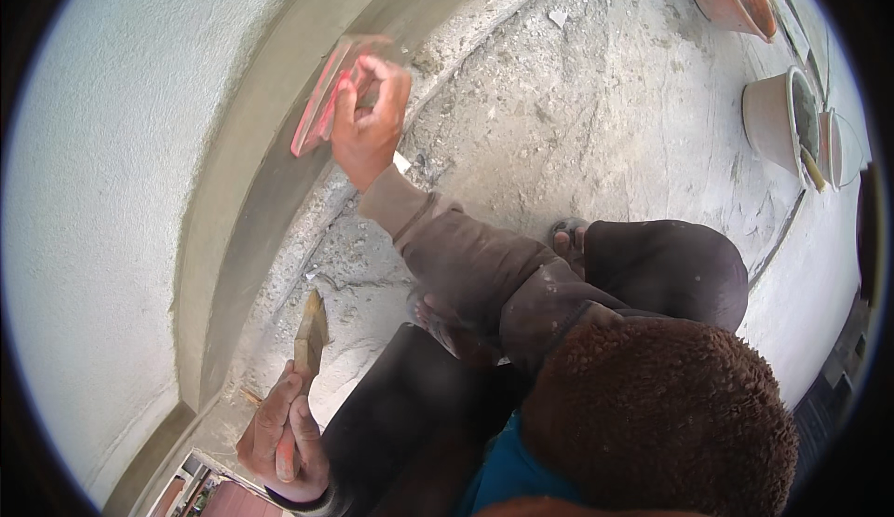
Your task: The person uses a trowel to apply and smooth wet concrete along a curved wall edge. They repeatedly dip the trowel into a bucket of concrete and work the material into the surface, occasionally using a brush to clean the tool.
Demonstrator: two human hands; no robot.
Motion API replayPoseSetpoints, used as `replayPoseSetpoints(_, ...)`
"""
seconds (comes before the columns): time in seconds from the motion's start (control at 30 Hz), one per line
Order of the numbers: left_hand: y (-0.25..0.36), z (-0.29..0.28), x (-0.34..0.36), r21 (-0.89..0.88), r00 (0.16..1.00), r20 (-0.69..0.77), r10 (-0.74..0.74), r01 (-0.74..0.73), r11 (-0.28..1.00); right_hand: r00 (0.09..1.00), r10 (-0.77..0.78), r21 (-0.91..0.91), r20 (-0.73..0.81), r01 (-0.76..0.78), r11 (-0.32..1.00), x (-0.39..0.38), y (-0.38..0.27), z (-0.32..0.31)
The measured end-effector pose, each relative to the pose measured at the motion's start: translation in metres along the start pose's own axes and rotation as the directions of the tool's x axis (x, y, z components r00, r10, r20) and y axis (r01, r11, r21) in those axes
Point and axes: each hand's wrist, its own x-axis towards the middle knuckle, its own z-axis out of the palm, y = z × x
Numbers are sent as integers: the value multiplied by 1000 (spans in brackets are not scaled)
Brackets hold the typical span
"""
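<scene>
Head view: a red, flat, rectangular float [318,112] with a red handle is resting, motion-blurred, against a smooth, curved grey render band [237,210] beside a rough white wall [102,172], and the curled fingers of the bare right hand [374,121] are gripping it, ideally keeping its face flat and the pressure even so no edge is gouging. Farther out, the bare left hand [284,438] is clasping a flat tan brush [311,340] with a reddish handle above the pale, rubble-strewn floor [540,154], whose grit is probably worth keeping off the float
</scene>
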Motion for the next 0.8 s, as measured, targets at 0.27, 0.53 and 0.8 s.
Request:
replayPoseSetpoints(0.27,-15,15,-6,-120,967,-153,-204,187,975,973,168,124,-158,-150,981,176,44,-40)
replayPoseSetpoints(0.53,-4,8,6,51,999,-38,-33,35,998,957,274,210,-90,-251,945,142,35,-90)
replayPoseSetpoints(0.8,-8,14,-10,12,998,-12,-54,54,998,925,248,211,287,-313,926,319,90,-142)
